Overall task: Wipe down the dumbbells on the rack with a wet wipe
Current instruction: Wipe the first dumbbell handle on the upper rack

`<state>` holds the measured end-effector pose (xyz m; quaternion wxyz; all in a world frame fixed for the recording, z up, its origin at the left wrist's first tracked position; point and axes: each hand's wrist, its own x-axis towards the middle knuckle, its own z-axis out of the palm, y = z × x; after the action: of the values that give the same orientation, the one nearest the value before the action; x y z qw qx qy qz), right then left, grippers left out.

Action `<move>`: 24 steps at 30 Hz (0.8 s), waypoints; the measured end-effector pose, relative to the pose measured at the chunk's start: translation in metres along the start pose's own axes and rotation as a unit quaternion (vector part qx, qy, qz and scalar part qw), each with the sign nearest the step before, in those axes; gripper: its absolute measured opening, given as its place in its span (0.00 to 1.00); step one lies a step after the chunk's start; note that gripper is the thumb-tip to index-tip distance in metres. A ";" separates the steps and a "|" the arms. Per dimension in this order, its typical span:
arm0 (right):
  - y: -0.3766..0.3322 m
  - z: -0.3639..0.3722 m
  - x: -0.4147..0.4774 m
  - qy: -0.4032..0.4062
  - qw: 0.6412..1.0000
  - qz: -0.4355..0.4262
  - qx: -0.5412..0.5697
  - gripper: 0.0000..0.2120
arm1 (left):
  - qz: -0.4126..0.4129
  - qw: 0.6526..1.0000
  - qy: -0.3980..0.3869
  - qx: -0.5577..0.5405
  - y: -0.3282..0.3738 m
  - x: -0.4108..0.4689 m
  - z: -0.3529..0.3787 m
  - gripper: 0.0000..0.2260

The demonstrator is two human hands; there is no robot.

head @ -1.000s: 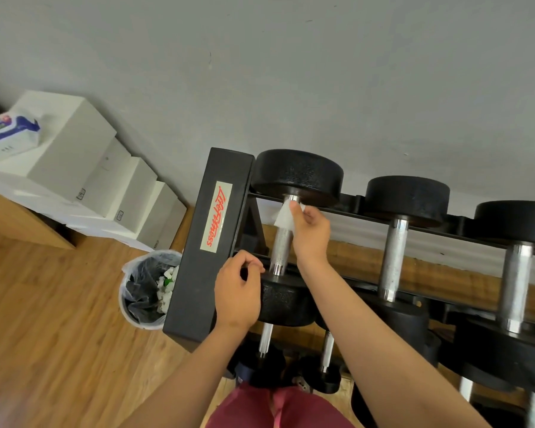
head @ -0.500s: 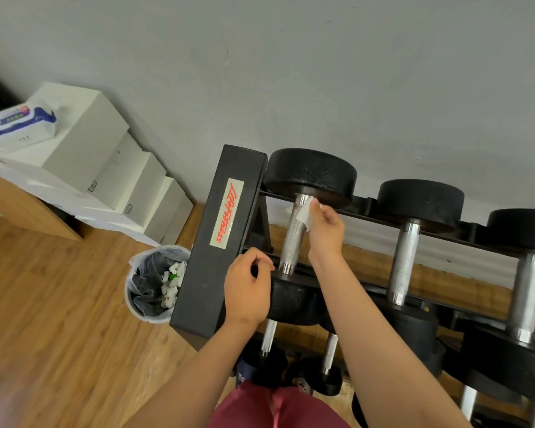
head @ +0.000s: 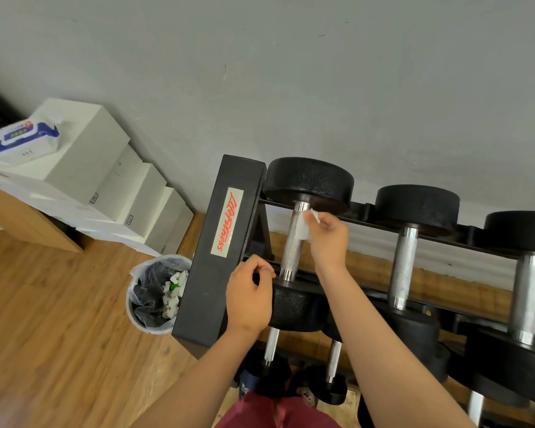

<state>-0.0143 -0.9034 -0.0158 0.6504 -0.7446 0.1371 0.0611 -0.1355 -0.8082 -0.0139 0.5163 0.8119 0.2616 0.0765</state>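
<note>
The leftmost dumbbell [head: 293,242] lies on the top tier of the black rack [head: 223,242], with black heads and a knurled metal handle. My right hand [head: 328,242] holds a white wet wipe [head: 306,227] against the upper right side of that handle. My left hand [head: 250,298] grips the near black head of the same dumbbell, fingers curled over its edge. Two more dumbbells [head: 405,257] [head: 525,291] lie to the right. Smaller ones [head: 271,350] sit on the lower tier.
A bin [head: 155,295] lined with a bag and holding used wipes stands on the wooden floor left of the rack. A wipes pack [head: 22,140] lies on stacked white boxes [head: 87,162] at the far left. A grey wall runs behind the rack.
My right hand with the wipe has shifted from the left side of the handle's top to its right side, slightly lower. My left hand stays on the near head.
</note>
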 end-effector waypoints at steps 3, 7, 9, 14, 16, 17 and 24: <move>-0.006 0.005 0.007 0.040 0.999 0.013 0.018 0.10 | -0.002 1.000 -0.003 0.001 -0.001 0.001 0.000 0.11; 0.003 0.000 -0.004 0.001 1.000 0.015 0.001 0.09 | 0.000 1.000 -0.002 0.000 -0.001 0.000 0.000 0.11; 0.005 -0.004 -0.006 -0.009 1.000 0.018 -0.013 0.09 | 0.002 1.000 -0.001 0.001 -0.002 0.000 0.000 0.11; -0.009 0.005 0.003 0.000 1.000 0.030 0.002 0.11 | 0.000 1.000 0.001 0.000 -0.002 0.000 0.000 0.12; -0.008 -0.001 -0.002 -0.029 0.999 0.032 -0.021 0.10 | -0.001 1.000 0.000 -0.001 -0.002 0.000 0.000 0.11; -0.004 -0.006 -0.006 -0.049 0.998 0.036 -0.028 0.09 | 0.000 1.000 0.001 -0.001 -0.002 0.000 0.000 0.11; -0.003 -0.012 -0.008 -0.067 0.996 0.060 -0.013 0.07 | 0.003 1.000 -0.001 -0.001 -0.004 0.001 0.000 0.11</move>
<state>-0.0223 -0.9141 -0.0095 0.6432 -0.7380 0.1371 0.1514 -0.1361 -0.8067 -0.0173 0.5171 0.8121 0.2590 0.0775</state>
